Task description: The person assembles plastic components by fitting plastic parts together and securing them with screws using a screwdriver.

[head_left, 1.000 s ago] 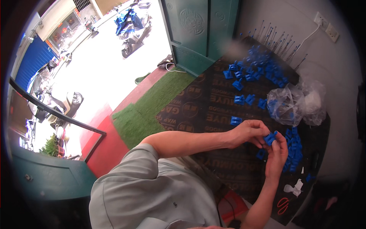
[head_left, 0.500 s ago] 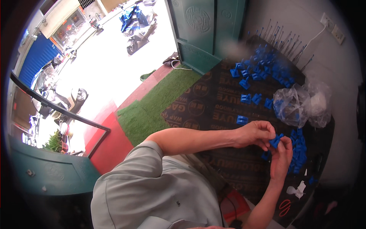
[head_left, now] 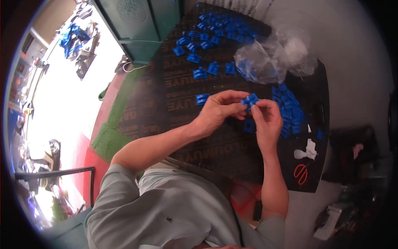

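Observation:
Between the fingertips of both hands is a small blue plastic piece [head_left: 251, 98] with a flat plate and raised parts. My left hand [head_left: 215, 111] pinches its left side, and my right hand [head_left: 267, 121] grips it from the right with thumb and fingers. The fingers cover part of it. Just left of my left hand lies a similar blue part [head_left: 202, 99], and another blue part [head_left: 248, 126] rests on the table below the held piece. Right of my right hand is a heap of blue parts [head_left: 289, 110] in stacked rows.
On the dark printed board tabletop [head_left: 178, 124], more blue pieces [head_left: 224, 31] spread toward the far edge, near upright springs [head_left: 240, 6]. A clear plastic bag [head_left: 261, 62] stands at the far right. Red-handled scissors [head_left: 300, 174] and white scraps [head_left: 307, 149] lie nearer. A green door [head_left: 132, 29] is at left.
The view has swung, so the table and both hands now appear further left and higher. Both hands still hold the blue plastic piece, which now looks turned differently.

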{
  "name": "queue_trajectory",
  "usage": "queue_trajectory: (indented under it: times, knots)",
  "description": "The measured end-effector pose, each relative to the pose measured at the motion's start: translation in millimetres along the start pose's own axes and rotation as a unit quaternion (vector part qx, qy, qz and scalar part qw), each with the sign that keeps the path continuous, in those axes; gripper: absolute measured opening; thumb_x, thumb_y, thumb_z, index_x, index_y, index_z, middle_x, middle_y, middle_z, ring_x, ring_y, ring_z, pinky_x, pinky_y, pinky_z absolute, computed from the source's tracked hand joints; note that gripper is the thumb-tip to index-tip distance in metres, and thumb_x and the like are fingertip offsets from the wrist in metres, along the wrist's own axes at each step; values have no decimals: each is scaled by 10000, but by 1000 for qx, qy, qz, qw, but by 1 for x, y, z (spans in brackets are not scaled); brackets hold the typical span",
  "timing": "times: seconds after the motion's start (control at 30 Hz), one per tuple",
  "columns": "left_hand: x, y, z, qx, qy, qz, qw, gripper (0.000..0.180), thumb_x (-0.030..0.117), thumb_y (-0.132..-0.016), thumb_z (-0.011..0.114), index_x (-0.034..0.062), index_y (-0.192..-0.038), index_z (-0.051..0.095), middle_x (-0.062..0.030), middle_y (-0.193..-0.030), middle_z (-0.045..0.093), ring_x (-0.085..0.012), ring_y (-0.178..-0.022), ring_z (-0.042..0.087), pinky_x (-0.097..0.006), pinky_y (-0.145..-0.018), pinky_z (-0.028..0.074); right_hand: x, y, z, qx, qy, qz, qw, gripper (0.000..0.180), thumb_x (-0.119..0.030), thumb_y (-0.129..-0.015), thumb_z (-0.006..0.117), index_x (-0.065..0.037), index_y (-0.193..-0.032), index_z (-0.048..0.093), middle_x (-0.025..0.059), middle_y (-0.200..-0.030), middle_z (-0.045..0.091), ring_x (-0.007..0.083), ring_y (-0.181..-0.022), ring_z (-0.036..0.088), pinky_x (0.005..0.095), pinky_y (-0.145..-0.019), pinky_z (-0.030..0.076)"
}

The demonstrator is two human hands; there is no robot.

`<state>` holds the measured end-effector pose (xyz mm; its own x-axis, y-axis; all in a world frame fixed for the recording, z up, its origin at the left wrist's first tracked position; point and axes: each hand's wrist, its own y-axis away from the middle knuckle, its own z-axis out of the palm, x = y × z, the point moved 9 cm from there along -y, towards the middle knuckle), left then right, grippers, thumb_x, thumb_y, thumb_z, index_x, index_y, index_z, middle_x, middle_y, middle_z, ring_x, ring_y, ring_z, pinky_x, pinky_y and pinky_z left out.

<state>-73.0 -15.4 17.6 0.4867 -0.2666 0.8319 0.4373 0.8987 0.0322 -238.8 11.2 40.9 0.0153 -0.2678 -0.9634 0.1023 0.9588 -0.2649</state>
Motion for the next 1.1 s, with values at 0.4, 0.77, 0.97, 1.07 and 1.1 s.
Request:
queue_trajectory:
  times: [0.4, 0.77, 0.97, 1.07, 1.1]
  knots:
    - [0, -3, 8, -18, -40, -1, 999, 354, 88, -1007, 789, 32, -1344, 695, -46, -1140, 748, -128, -925, 707, -291, -854, 589, -2, 5, 1, -23, -63, 37, 997, 180, -64, -1029, 769, -60, -1167, 653, -6, -1089, 715, 40, -948, 663, 211, -817, 523]
    - [19, 12, 15, 21, -196, 81, 977, 348, 25, -1006, 770, 58, -1341, 681, 2, -1143, 710, -65, -975, 664, -245, -836, 558, -18, 7, -2, -26, 46, -22, 998, 239, -45, -1015, 770, -27, -1212, 636, 79, -1192, 700, 132, -997, 710, 283, -887, 578]
    - [45, 26, 28, 23, -345, 261, 901, 377, -8, -950, 793, 55, -1311, 705, -60, -1167, 701, -125, -887, 679, -282, -759, 548, -35, 13, -1, -36, 113, -131, 984, 299, 5, -965, 801, -22, -1214, 637, 141, -1254, 700, 192, -1025, 729, 309, -911, 595]
    - [49, 28, 31, 10, -360, 284, 888, 410, -22, -942, 790, 38, -1332, 680, -83, -1180, 708, -155, -886, 700, -302, -742, 560, -36, 13, -2, -34, 130, -150, 980, 307, 8, -941, 822, -34, -1188, 644, 160, -1217, 721, 250, -1043, 729, 349, -919, 588]
    - [51, 29, 33, 4, -377, 299, 877, 414, -23, -944, 787, 31, -1337, 672, -87, -1184, 709, -161, -889, 707, -307, -740, 564, -38, 13, -2, -34, 146, -167, 974, 310, 8, -933, 829, -38, -1179, 646, 165, -1201, 730, 269, -1048, 729, 362, -919, 585]
